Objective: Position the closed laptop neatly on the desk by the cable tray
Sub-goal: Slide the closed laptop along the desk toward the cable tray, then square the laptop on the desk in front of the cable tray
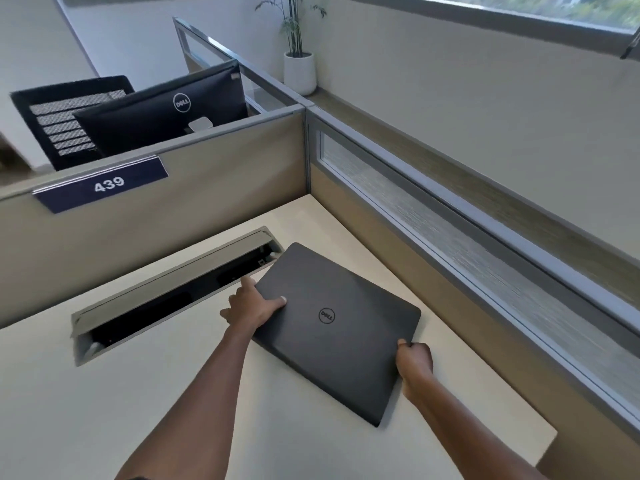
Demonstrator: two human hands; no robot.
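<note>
Right hand: the right hand (414,363) is nearest to me, its grip clamped on the laptop's near right corner, thumb on the lid and fingers tucked under the edge.
Left hand: the left hand (251,306) holds the opposite long edge, thumb laid flat on the lid, fingers curled beneath; this grip is also closed on the machine.
Laptop: the closed laptop (341,332) is dark, lid shut, logo up. It sits between the two hands, skewed to the edges of the surface (86,410), with its far corner over the tray's right end.
Contact: the near edge looks down on or nearly on the surface; the left side seems a little raised, though I cannot tell for sure.
Cable tray: the cable tray (166,292) is a long slot with its flap open, just beyond the left hand, running off to the left.
Done so far: by my reckoning the lid is shut and the laptop has been brought to the right part of the surface.
Left to do: it looks to need turning square to the tray, pulling clear of the opening, laying flat, then letting go.
Beyond: a partition (207,188) carrying a number plate (104,185) stands behind the tray.
</note>
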